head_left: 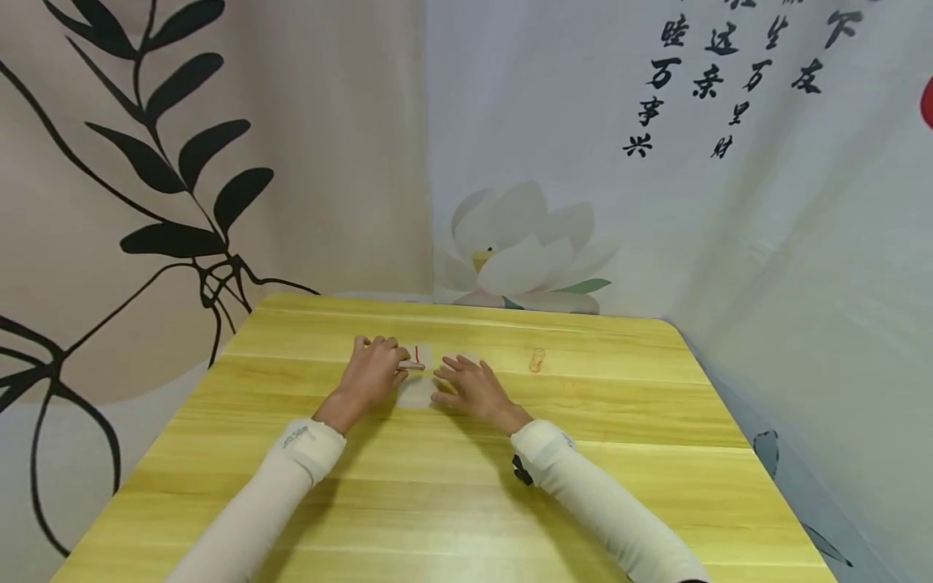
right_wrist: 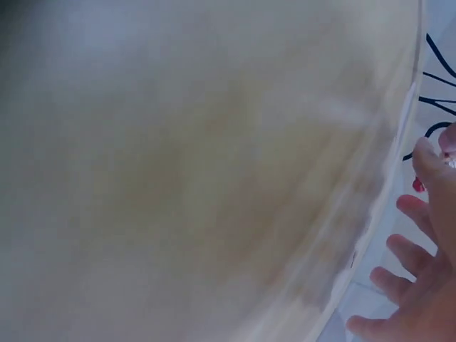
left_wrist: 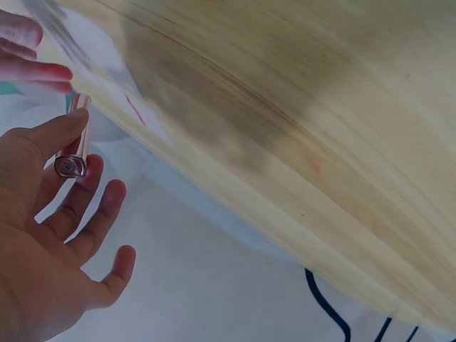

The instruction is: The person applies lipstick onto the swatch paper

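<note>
My left hand [head_left: 375, 372] pinches a lipstick [head_left: 411, 366] between thumb and fingers, above a sheet of white paper [head_left: 415, 394]. Its shiny rose-gold tube [left_wrist: 80, 139] points toward the right hand in the left wrist view, and the lower fingers are spread away from it. A red tip [right_wrist: 418, 185] shows beside the right thumb in the right wrist view. Close to the right of the lipstick, my right hand [head_left: 474, 389] hovers over the paper's edge with fingers apart. A short red stroke [head_left: 417, 354] marks the paper.
A yellow wood-grain table [head_left: 452, 502] lies under both hands. Right of the hands is a small orange-brown oval outline [head_left: 536, 360] on the tabletop. Behind the table hang printed cloths, one with a white flower [head_left: 525, 243]. A black piece [head_left: 521, 470] sits at the right cuff.
</note>
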Demonstrator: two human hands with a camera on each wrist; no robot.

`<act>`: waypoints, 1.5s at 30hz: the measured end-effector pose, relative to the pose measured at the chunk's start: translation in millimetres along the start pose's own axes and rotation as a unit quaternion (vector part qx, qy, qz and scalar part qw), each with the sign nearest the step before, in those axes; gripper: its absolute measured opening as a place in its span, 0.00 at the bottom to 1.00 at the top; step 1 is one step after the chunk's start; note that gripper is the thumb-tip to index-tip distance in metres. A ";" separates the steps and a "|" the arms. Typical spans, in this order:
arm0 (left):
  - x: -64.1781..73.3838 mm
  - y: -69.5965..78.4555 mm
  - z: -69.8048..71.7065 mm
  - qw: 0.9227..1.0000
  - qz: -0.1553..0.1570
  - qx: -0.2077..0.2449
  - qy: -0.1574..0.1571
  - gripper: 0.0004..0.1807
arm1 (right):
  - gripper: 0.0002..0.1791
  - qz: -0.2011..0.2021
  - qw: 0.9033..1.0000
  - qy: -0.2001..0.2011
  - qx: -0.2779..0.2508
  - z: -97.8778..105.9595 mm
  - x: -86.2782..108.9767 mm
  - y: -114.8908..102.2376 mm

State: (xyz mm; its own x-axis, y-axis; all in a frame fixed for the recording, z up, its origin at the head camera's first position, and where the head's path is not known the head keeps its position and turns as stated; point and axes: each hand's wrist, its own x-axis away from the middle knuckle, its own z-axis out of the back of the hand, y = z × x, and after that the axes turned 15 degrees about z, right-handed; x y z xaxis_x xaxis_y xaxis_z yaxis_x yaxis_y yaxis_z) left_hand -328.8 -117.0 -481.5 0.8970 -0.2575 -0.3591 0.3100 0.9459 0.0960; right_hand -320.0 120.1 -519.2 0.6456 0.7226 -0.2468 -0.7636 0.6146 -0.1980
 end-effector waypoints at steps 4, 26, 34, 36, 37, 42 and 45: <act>0.2 0.6 -1.5 1.000 -0.003 0.006 0.000 0.14 | 0.30 -0.001 1.000 -0.029 0.012 -2.2 -1.8 -3.2; 1.8 4.9 -10.4 0.999 -0.006 -0.034 -0.021 0.11 | 0.29 -0.042 0.998 -0.049 -0.009 -3.1 -4.7 -2.1; 2.1 2.9 -11.6 0.999 -0.004 -0.045 -0.027 0.11 | 0.29 -0.041 0.998 -0.050 -0.003 -2.7 -7.1 -4.0; 1.4 2.6 -11.3 0.999 -0.005 -0.047 -0.026 0.10 | 0.29 -0.041 0.998 -0.049 -0.003 -2.2 -8.0 -4.2; 1.2 2.5 -11.5 0.999 -0.005 -0.048 -0.026 0.10 | 0.29 -0.041 0.998 -0.049 -0.002 -2.5 -8.1 -4.0; 0.6 2.9 -11.0 0.999 -0.007 -0.045 -0.026 0.08 | 0.29 -0.046 0.998 -0.048 0.001 -2.2 -8.6 -4.2; 0.9 3.1 -10.9 0.999 -0.007 -0.043 -0.029 0.08 | 0.28 -0.050 0.998 -0.046 -0.006 -1.8 -8.2 -5.6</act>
State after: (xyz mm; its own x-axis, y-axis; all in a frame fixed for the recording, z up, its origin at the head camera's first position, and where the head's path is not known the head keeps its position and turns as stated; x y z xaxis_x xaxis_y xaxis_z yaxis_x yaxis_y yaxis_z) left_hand -330.4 -112.1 -491.6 0.9101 -0.2796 -0.3059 0.2971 0.9548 0.0112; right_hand -321.0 110.3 -517.8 0.7167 0.6839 -0.1365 -0.6945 0.6823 -0.2281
